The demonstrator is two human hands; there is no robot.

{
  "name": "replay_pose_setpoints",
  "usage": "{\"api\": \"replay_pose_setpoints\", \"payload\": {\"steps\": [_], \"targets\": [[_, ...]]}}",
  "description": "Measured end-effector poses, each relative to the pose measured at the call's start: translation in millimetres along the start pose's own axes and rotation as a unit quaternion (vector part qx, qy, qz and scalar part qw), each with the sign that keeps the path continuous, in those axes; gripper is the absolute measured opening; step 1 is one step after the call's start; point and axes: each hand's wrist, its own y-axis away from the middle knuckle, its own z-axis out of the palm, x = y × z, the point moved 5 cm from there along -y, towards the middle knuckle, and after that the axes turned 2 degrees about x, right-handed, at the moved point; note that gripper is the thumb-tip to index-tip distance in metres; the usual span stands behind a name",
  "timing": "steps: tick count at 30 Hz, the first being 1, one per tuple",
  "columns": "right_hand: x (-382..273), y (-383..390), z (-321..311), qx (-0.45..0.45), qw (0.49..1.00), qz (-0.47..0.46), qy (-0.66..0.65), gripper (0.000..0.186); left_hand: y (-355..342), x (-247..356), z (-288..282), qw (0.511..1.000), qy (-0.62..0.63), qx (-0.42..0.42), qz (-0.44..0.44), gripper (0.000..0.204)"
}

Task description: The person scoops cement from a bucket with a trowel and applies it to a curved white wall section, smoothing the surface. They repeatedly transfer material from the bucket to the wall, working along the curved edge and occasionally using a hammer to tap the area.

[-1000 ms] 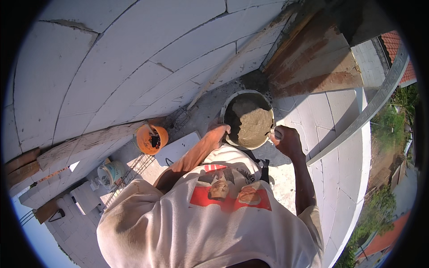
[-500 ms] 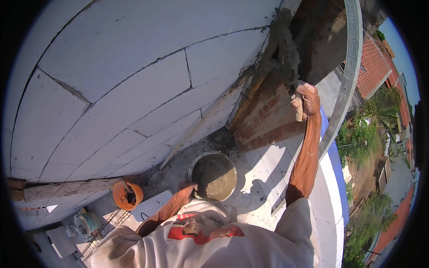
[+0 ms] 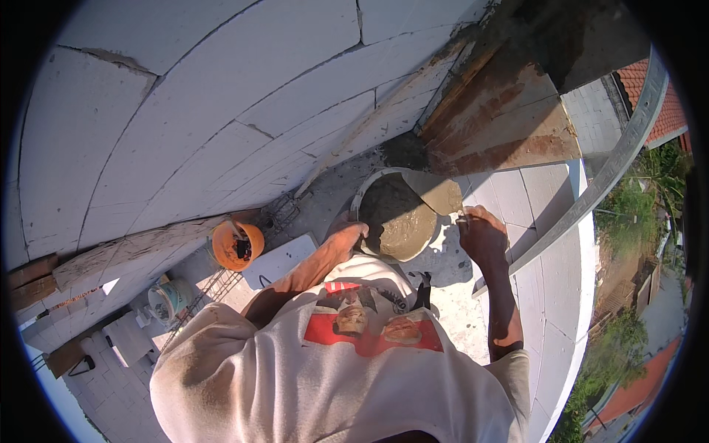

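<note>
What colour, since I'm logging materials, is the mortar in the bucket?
The mortar is greyish brown; the head view shows it best.

Mortar [image 3: 395, 221] lies in the mortar bucket [image 3: 365, 184], before the torso [image 3: 347, 391]. The left fingers [image 3: 359, 229] rest on its left rim; the right fingers [image 3: 473, 214] hold the trowel [image 3: 442, 195] over its right side. Leftward lie a slab [image 3: 294, 258], then a smaller bucket [image 3: 224, 249]. A panel [image 3: 509, 129] stands beyond, a low wall [image 3: 546, 303] to the right.
</note>
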Motion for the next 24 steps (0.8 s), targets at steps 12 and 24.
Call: {"api": "replay_pose_setpoints", "payload": {"steps": [12,24], "targets": [[6,18,166,-0.12,0.992,0.0,-0.03,0.036,37,11,12,0.989,-0.14,-0.025,0.041,0.003],[1,32,155,-0.066,0.98,-0.034,-0.182,0.039,42,10,4,0.999,-0.035,0.009,0.009,0.005]]}}
